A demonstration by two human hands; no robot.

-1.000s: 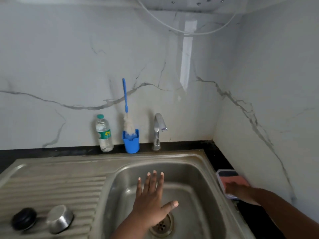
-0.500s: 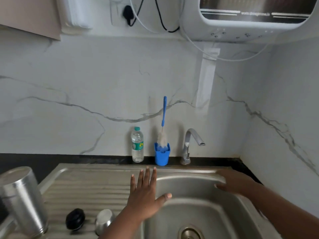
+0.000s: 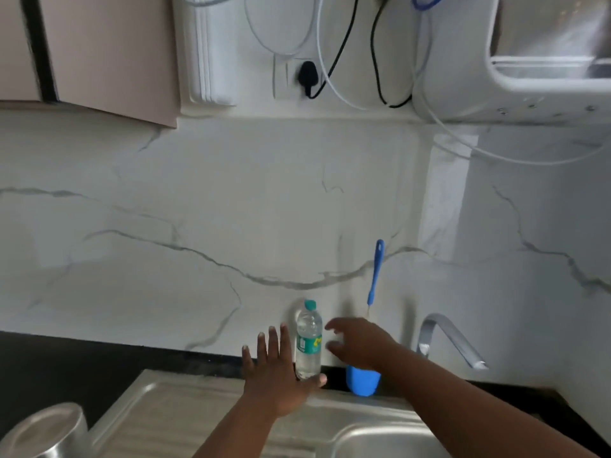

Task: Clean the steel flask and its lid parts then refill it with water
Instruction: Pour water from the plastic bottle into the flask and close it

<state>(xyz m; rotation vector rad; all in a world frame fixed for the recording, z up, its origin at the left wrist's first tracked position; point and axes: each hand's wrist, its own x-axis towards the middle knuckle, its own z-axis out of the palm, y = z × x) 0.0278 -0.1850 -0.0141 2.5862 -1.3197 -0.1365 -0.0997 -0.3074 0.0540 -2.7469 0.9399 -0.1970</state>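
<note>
you stood in a home kitchen. a stainless steel sink with a ribbed draining board sat in a dark counter, with a chrome tap behind it. white marble-look tiles covered the wall, a pale cupboard hung above, and a blue bottle brush stood in a blue cup beside a plastic water bottle. a white appliance with cables was mounted on the wall.

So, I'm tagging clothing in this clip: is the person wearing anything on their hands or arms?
Nothing visible. Both hands, left and right, are bare, with no gloves, rings, watch or bracelets. Both forearms are bare too, with no sleeves as far as the frame shows.
</note>
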